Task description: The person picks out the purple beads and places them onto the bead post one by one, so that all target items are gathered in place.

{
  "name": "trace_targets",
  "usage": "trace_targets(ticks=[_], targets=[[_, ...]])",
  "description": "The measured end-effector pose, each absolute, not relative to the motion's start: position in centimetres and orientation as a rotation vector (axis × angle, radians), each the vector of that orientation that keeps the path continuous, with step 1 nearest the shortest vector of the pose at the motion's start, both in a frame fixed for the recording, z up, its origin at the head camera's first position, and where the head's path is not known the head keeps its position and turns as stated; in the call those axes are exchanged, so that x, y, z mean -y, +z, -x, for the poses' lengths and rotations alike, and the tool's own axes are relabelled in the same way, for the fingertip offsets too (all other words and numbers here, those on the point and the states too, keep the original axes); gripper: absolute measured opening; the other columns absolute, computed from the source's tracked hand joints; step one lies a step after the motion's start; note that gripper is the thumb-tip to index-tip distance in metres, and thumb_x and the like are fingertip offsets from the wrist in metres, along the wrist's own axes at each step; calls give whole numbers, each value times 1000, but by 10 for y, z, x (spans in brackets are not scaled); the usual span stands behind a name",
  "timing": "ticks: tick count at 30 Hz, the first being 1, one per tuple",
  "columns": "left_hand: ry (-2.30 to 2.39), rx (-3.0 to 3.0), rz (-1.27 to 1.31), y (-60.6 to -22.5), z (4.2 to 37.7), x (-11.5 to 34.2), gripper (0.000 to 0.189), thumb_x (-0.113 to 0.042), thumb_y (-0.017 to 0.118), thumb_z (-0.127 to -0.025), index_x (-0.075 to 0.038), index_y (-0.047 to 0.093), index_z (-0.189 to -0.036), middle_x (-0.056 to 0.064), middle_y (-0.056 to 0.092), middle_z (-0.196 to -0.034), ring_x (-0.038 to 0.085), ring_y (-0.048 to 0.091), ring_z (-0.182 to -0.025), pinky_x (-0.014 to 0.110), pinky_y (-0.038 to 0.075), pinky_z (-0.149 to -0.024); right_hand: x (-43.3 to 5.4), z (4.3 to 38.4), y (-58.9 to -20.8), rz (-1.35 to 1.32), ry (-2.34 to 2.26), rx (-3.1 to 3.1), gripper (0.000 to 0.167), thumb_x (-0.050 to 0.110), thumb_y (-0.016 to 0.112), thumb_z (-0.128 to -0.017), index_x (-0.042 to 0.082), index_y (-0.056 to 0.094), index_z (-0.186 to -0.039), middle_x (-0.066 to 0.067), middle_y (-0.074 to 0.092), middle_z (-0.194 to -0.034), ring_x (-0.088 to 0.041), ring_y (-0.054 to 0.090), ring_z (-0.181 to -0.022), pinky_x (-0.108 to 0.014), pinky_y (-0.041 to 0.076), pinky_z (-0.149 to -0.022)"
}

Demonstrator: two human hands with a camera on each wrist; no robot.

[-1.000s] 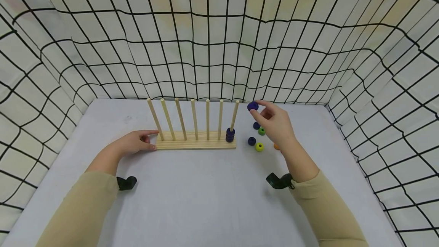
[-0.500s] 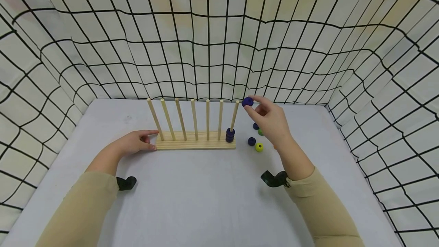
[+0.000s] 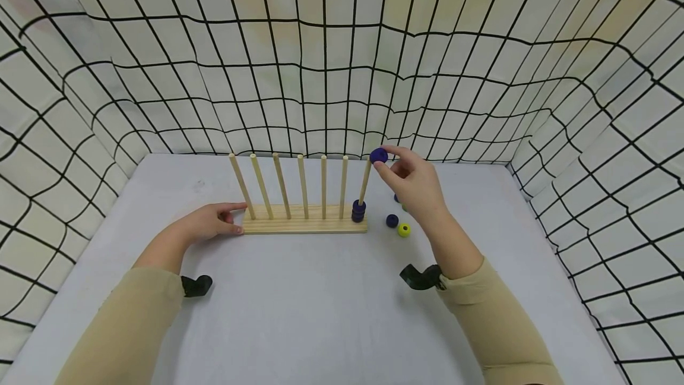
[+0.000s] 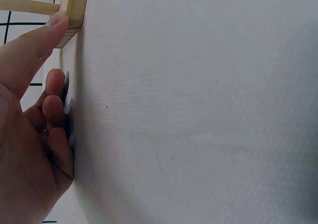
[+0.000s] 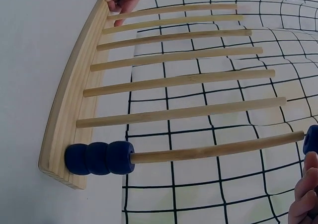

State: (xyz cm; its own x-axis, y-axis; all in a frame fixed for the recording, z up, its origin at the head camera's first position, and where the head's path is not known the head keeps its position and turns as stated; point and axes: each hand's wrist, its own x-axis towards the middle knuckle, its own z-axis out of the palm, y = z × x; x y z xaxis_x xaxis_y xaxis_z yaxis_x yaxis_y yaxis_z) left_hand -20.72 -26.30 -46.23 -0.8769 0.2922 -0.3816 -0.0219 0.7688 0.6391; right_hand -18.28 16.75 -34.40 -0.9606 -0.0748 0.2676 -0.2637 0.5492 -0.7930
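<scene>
A wooden peg stand [image 3: 299, 227] with a row of upright pegs rests on the white table. My left hand [image 3: 208, 223] grips its left end between thumb and index finger; the other fingers curl beside it, as the left wrist view shows. My right hand [image 3: 419, 186] pinches a dark blue bead [image 3: 379, 155] between thumb and index finger. That bead is right at the tip of the rightmost peg [image 3: 366, 183]. In the right wrist view the held bead [image 5: 311, 139] is partly cut off at the edge, and three blue beads [image 5: 99, 158] sit stacked at that peg's bottom.
Right of the stand lie a dark blue bead [image 3: 392, 220] and a yellow bead [image 3: 404, 230]. Another blue bead [image 3: 396, 198] and a green bead [image 3: 403, 207] are mostly behind the right hand. Black netting [image 3: 320, 76] surrounds the table at the back and sides.
My right hand has carried the blue bead leftward and slightly up, from beside the rightmost peg to its tip. The left hand and the stand have stayed in place.
</scene>
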Motion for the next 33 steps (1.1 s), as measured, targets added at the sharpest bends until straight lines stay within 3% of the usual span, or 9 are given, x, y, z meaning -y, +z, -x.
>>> trace_targets(ticks=[33], targets=[[908, -2492, -210, -464, 209, 264, 77, -35, 75, -88, -7, 40, -151, 7, 51, -95, 21, 45, -85, 36, 36, -74, -157, 188, -345, -287, 1361, 2624, 42, 35, 69, -94, 20, 63, -133, -4, 59, -79, -22, 50, -70, -34, 39, -59]])
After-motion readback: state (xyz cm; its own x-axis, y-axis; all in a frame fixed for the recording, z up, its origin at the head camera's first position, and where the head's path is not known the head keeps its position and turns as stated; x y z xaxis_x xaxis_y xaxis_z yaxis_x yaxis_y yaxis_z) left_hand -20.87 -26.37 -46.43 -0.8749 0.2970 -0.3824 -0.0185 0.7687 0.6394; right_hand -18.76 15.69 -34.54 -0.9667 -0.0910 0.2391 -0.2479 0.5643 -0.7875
